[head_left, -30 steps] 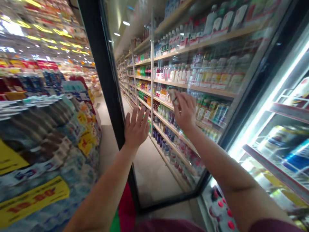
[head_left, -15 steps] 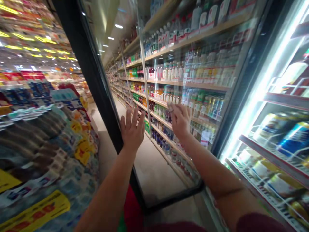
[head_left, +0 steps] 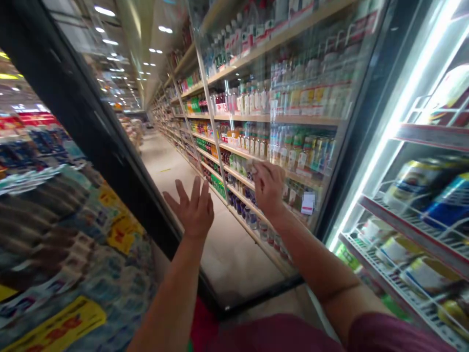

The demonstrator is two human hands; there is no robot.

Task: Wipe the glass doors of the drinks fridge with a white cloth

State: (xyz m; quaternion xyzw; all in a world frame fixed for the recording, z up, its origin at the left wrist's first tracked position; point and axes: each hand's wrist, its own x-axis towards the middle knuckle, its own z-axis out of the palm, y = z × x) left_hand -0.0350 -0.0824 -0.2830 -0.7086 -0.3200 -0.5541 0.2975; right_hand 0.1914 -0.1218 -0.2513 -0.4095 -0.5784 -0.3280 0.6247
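Observation:
A glass cooler door [head_left: 238, 259] with a black frame [head_left: 91, 142] stands swung open in front of me. My left hand [head_left: 194, 210] lies flat against the glass near the frame's edge, fingers spread, holding nothing. My right hand [head_left: 269, 188] is further right on the glass. Its fingers are pinched round a small pale wad [head_left: 252, 167] pressed to the pane. I cannot tell what the wad is. Through the glass I see aisle shelves of bottles [head_left: 256, 102].
The lit cooler [head_left: 388, 127] is open at the right, with wire shelves holding cans and bottles [head_left: 417, 181]. Stacked packaged goods with yellow labels [head_left: 73, 274] fill the left. The supermarket aisle floor [head_left: 164, 161] runs ahead behind the door.
The door's black frame has swung further to the left. Both hands stay on the glass; my right hand has dropped lower on the pane.

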